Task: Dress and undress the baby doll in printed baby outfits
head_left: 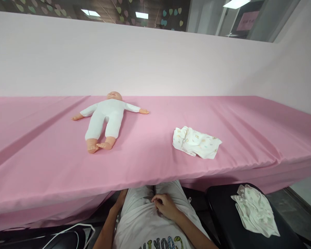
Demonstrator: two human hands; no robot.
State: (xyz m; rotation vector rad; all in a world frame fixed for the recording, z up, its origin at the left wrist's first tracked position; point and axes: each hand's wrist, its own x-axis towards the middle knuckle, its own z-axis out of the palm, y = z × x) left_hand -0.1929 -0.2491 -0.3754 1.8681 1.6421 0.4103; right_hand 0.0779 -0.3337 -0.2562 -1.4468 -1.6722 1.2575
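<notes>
A baby doll in a white body suit lies on its back on the pink-covered table, arms spread, feet toward me. To its right lies a crumpled white printed baby garment. My right hand rests on my lap below the table edge, fingers curled loosely, nothing visible in it. My left hand reaches under the table's front edge; its fingers are hidden by the cloth.
A black stool or seat at lower right carries another crumpled white printed garment. A pale pink partition wall runs behind the table. A dark bag with a white cord lies at lower left.
</notes>
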